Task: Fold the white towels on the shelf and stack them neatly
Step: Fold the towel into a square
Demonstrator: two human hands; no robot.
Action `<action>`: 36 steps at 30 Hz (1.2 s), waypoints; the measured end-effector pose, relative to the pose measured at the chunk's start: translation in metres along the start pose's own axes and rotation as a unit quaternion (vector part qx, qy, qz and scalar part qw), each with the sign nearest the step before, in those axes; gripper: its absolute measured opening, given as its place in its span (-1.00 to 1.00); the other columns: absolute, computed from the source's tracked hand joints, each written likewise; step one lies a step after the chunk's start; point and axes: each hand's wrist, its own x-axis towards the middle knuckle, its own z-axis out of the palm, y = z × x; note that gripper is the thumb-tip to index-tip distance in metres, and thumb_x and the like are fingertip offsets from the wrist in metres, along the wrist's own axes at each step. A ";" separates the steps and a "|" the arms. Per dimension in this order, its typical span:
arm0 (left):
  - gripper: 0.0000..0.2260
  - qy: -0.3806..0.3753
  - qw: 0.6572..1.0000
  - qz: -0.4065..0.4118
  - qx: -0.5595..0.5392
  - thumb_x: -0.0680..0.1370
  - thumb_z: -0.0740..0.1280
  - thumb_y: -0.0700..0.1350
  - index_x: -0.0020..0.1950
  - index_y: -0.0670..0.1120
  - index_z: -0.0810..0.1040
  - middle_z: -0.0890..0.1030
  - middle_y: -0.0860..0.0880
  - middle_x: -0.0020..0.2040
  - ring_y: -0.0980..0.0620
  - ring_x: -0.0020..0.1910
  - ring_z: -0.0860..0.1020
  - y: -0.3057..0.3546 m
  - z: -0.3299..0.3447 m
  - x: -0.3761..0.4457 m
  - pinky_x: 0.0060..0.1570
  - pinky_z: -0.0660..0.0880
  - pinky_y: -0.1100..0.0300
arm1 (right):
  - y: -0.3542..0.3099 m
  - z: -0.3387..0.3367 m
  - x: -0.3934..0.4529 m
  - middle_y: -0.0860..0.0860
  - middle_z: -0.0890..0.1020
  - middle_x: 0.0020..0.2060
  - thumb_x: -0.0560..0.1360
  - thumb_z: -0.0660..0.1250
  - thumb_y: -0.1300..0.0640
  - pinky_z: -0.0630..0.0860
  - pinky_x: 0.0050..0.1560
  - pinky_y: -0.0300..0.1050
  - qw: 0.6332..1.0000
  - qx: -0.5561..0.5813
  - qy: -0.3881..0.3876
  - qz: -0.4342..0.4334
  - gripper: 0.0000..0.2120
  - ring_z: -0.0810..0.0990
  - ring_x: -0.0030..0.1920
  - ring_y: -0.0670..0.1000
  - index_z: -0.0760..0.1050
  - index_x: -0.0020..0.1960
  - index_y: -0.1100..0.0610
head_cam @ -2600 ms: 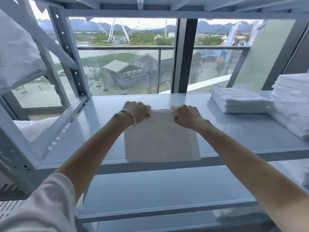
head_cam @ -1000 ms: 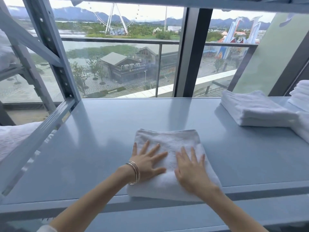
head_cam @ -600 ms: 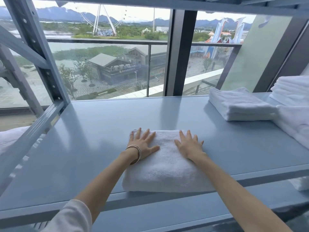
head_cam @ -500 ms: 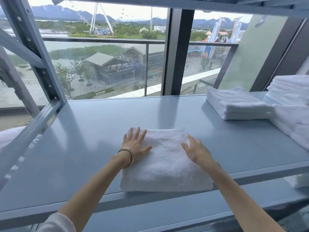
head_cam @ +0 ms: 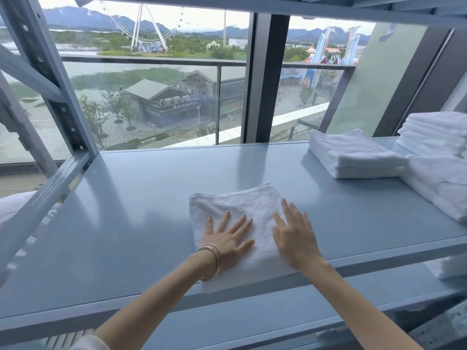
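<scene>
Left hand (head_cam: 227,238) and right hand (head_cam: 293,236) press flat, fingers spread, on the folded towel (head_cam: 240,205) at lower centre of the shelf (head_cam: 139,210); a towel stack (head_cam: 353,155) sits right.

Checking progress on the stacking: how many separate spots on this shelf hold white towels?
3: the folded towel under both hands, a stack at the back right, and piles at the far right edge, partly cut off.

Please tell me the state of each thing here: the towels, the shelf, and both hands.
Towel under the hands: folded, flat on shelf.
Towels at right: folded, stacked.
Shelf: carries the towels.
Left hand: fingers straight, pressing towel.
Right hand: fingers straight, pressing towel.
</scene>
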 end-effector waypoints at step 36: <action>-0.50 0.245 0.909 0.261 0.214 0.38 0.27 -0.33 0.30 -0.02 0.45 0.63 -0.01 0.15 0.03 0.08 0.62 -0.077 -0.019 0.057 0.05 0.54 0.00 | 0.020 -0.005 -0.034 0.00 -0.07 0.53 0.32 0.40 -0.27 -0.22 0.41 0.29 0.962 -0.102 -0.156 -0.201 -0.01 -0.19 0.50 0.20 -0.15 0.52 -0.14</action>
